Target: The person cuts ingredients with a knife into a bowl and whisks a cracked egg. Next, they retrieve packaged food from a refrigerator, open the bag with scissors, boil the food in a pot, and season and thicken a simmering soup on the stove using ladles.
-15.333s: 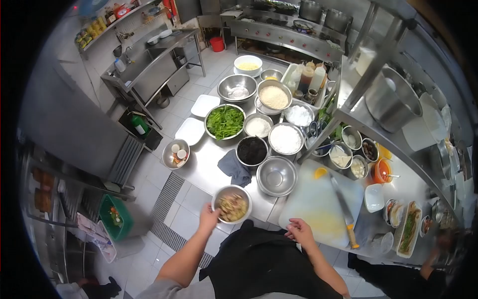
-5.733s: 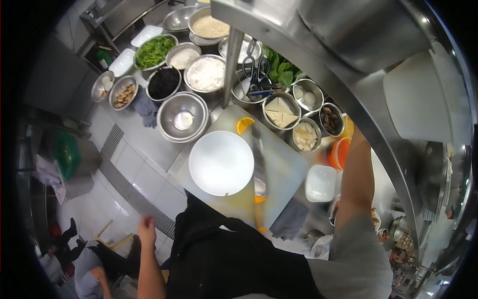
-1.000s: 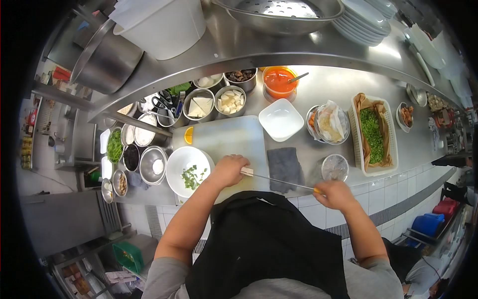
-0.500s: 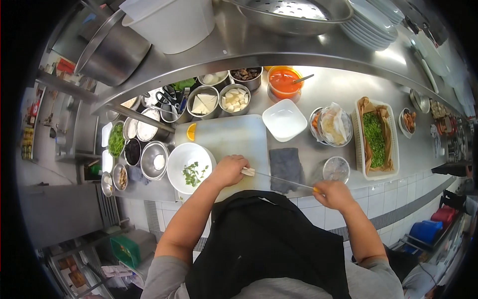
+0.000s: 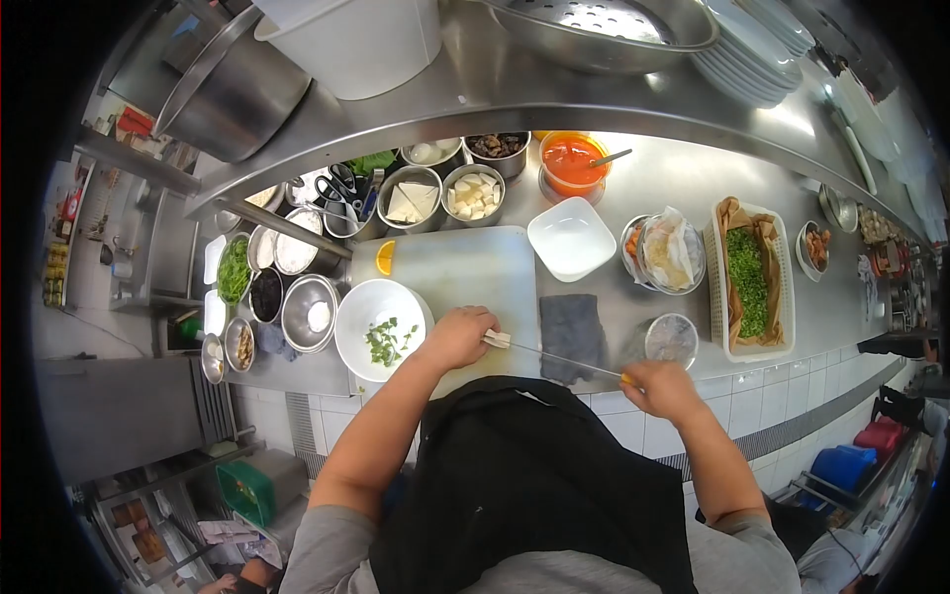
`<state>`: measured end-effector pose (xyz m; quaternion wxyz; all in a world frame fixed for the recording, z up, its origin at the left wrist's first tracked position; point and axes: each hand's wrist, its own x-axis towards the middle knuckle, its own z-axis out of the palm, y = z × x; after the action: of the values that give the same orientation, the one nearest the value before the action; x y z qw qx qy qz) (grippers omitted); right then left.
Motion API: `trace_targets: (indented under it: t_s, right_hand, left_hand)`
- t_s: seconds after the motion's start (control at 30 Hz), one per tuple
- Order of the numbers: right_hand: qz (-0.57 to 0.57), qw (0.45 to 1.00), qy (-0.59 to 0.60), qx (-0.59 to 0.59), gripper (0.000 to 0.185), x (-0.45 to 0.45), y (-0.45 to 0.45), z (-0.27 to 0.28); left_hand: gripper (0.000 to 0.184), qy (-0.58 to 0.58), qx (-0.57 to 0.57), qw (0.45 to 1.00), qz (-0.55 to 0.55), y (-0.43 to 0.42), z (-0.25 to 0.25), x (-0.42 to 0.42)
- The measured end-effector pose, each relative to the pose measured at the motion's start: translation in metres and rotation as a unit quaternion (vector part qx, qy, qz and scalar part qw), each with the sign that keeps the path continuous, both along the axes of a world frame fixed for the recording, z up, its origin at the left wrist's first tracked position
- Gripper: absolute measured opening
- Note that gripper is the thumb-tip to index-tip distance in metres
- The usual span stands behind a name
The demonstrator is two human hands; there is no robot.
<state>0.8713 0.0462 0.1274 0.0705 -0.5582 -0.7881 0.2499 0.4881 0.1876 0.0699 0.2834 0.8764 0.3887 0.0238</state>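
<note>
- The steel bowl (image 5: 297, 329) stood just beside the white bowl (image 5: 354, 322), on its left. Some green leaves (image 5: 382, 346) lay inside the white one.
- The orange slice (image 5: 386, 258) lay on the cutting board (image 5: 475, 267), near its far left corner.
- The left hand (image 5: 458, 339) was closed on the pale piece (image 5: 498, 339), over the near part of the board. Its fingers were bent; the part under them was hidden.
- The pale piece was at the right side of this hand, much nearer to it than to the other one.
- The knife (image 5: 569, 360) had its long axis almost crosswise to the body. From the piece it ran rightward and slightly nearer to the body, and passed over the grey cloth (image 5: 572, 322). I cannot tell if the blade touched the piece.
- The right hand (image 5: 663, 388) gripped the knife by its yellow handle (image 5: 626, 378), well apart from the left one, beyond the board's right edge.
- The clear tub (image 5: 671, 339) stood just beyond the right hand.
</note>
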Motion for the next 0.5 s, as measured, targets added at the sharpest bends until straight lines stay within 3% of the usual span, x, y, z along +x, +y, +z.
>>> trace_targets:
  t_s: [0.27,0.5]
  right_hand:
    - [0.014,1.000,-0.014,-0.002,0.018,-0.021,0.001,-0.027]
    - [0.000,0.999,-0.028,-0.042,0.019,0.016,-0.025,-0.004]
  left_hand:
    - [0.022,-0.011,0.006,1.000,0.000,-0.001,0.000,0.000]
    - [0.021,-0.020,0.007,1.000,-0.005,0.002,0.001,0.000]
